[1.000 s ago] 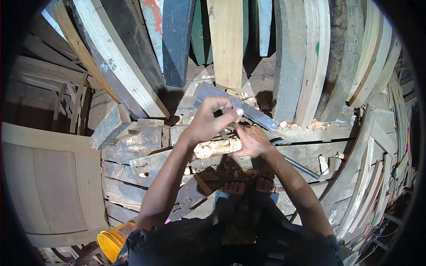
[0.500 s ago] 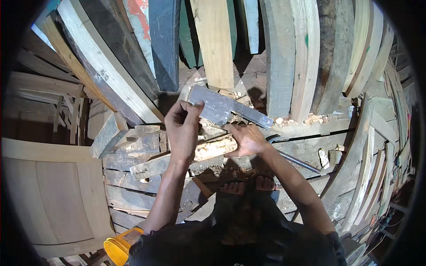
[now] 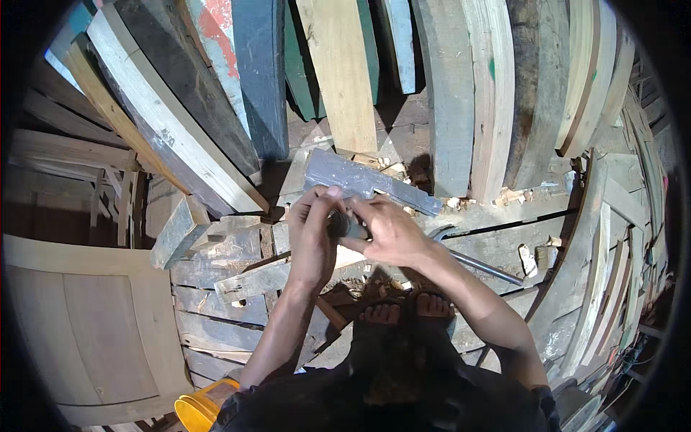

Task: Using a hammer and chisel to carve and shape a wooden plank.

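My left hand (image 3: 311, 234) and my right hand (image 3: 394, 234) are close together in the middle, fingers curled. Between them is a small dark grey piece (image 3: 354, 226) with a rounded outline, mostly covered by the fingers, so its kind is unclear. Just beyond my fingertips lies a grey notched wooden block (image 3: 338, 173) with a narrower arm pointing right. Beneath my hands a length of wood (image 3: 252, 281) rests on the planks, part of it hidden by my left wrist. A dark metal bar with a hooked end (image 3: 482, 265) lies to the right of my right hand.
Several boards, among them a pale plank (image 3: 338, 79), stand along the far side. Wood chips (image 3: 515, 196) are scattered over the planks (image 3: 489, 234). A panelled wooden door (image 3: 108, 324) is at left, with a yellow bucket (image 3: 198, 409) near my left elbow. My bare feet (image 3: 379, 314) are below.
My right hand has come up off the chopped wood and moved left to meet my left hand. A small dark piece now shows between them. The whole view has shifted slightly.
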Demonstrator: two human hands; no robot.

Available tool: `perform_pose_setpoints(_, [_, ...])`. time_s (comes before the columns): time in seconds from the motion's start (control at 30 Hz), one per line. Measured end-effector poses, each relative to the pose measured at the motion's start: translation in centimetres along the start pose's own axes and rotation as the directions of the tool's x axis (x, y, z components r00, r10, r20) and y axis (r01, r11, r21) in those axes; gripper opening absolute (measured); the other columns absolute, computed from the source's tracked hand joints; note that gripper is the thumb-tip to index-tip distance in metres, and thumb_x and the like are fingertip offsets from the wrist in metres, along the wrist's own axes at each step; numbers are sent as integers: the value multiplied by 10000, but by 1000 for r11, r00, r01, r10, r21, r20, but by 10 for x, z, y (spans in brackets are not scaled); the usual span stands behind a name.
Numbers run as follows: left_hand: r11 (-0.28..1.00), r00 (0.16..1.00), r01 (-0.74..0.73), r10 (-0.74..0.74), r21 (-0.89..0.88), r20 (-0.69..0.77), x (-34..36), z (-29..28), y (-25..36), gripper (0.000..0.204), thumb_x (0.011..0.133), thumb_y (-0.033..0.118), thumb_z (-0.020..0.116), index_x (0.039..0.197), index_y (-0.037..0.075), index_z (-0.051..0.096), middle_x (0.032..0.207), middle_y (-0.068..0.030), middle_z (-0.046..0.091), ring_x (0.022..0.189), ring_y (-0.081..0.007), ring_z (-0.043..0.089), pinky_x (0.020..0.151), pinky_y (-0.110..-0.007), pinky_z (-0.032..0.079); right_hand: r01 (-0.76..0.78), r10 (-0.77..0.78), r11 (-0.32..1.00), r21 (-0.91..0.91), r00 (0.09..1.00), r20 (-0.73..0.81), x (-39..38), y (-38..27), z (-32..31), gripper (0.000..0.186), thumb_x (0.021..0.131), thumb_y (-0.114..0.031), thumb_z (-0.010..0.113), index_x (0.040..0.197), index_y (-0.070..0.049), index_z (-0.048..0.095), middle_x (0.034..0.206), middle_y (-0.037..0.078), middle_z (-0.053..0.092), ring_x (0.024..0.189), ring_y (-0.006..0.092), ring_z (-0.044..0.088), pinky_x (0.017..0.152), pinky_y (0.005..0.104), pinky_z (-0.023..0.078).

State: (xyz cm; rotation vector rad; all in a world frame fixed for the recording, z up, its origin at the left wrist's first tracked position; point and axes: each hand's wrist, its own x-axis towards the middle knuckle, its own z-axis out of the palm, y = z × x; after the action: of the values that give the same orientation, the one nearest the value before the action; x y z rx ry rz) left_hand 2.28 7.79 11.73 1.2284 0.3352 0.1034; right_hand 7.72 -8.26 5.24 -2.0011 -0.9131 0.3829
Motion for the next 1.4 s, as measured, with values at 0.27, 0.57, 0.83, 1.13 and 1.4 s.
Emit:
perform_pose_setpoints(0.27, [41,945,-325,55,945,323,-27,-120,-17,927,660,402,951,1417,78,526,1348,-216,577,1314,-432,521,1117,-559,404,-37,203,901,432,916,-347,-30,-15,-56,332,1068,-304,652,1232,-16,639,991,26,673,894,125,623,843,311,532])
perform_pose_setpoints(0.57, [-42,964,-195,-190,980,184,-32,-211,-63,790,629,324,930,1289,79,572,1175,-185,674,1213,-375,596,1074,-562,406,-124,126,992,32,913,-388,-37,-29,-74,383,921,-216,818,1195,28,708,1041,138,638,1019,248,638,970,388,487])
perform_pose_setpoints(0.83, [-134,923,-356,-206,925,325,-17,-153,-81,907,669,378,917,1426,75,519,1369,-194,619,1339,-402,551,1080,-573,420,17,181,899,438,896,-405,-46,-50,-81,380,865,-95,834,1163,10,624,1056,78,662,1003,163,639,926,338,509])
perform_pose_setpoints(1.13, [-67,935,-353,10,933,355,-23,-140,-84,813,633,620,850,1165,28,682,1095,-154,694,1108,-388,650,971,-530,489,152,11,922,356,909,-416,-53,-36,-64,355,876,-9,788,1126,-45,539,971,72,672,944,150,652,857,318,530])
perform_pose_setpoints(1.4, [-106,932,-345,79,933,354,-25,-140,-91,827,613,694,831,1144,75,693,1099,-139,706,1095,-352,659,918,-515,504,209,202,767,606,818,-538,-47,0,-29,254,929,-123,784,1020,-66,554,869,17,598,741,93,581,672,266,475])
